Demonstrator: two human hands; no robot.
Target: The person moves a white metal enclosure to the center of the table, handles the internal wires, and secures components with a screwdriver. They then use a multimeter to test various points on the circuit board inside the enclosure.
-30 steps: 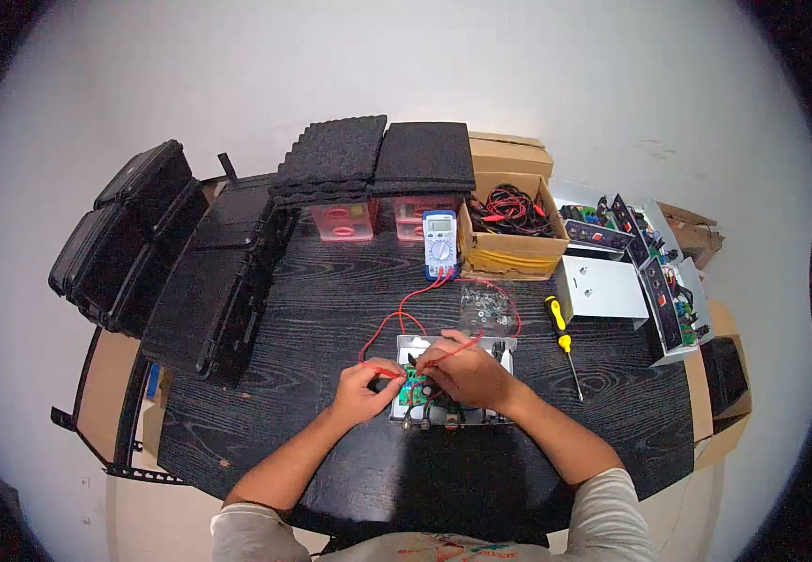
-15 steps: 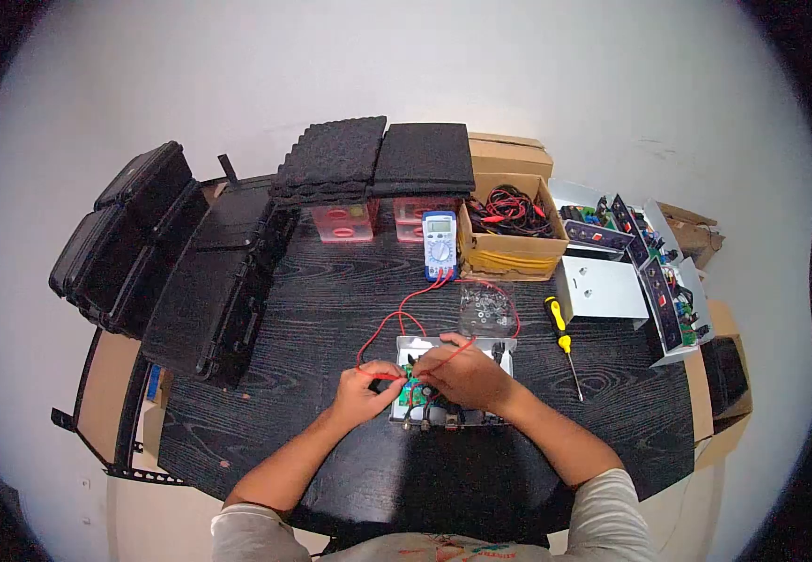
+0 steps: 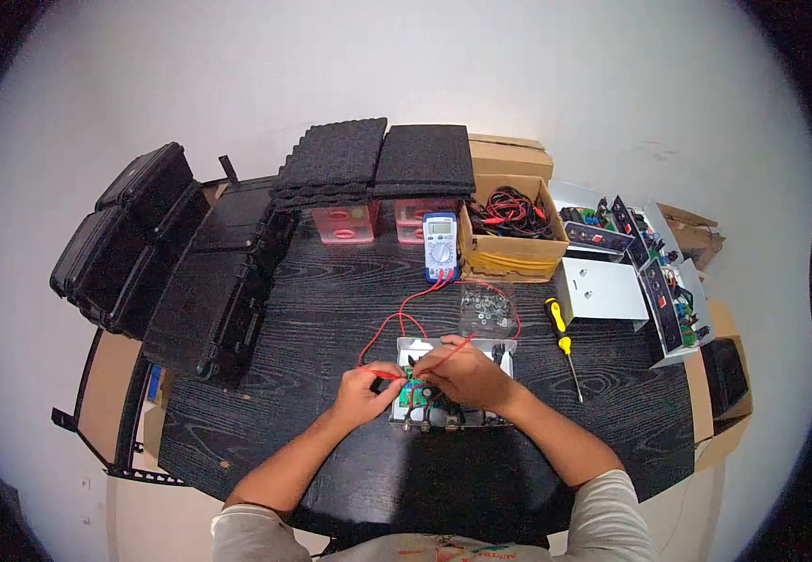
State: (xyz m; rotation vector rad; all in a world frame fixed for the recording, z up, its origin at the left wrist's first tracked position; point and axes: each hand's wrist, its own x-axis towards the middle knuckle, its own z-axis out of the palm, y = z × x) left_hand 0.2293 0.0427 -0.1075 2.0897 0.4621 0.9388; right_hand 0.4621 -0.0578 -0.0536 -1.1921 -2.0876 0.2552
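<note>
An open white metal case [image 3: 502, 419] with a green circuit board [image 3: 413, 394] inside lies near the table's front. My left hand [image 3: 364, 395] is closed on a red test probe [image 3: 382, 374] at the board's left side. Over the case, my right hand [image 3: 467, 374] pinches a second red probe [image 3: 454, 351]. Both probe tips meet near the board's upper part, where my fingers partly hide them. Red leads run up to a blue and white multimeter [image 3: 440, 248], whose display cannot be read.
Right of the case lies a yellow and black screwdriver [image 3: 563, 339]. A clear tray of small hardware [image 3: 488, 309] sits behind the case. Further back are a cardboard box of cables [image 3: 515, 258] and a white cover [image 3: 603, 288]. Black cases [image 3: 204, 309] stand at the left.
</note>
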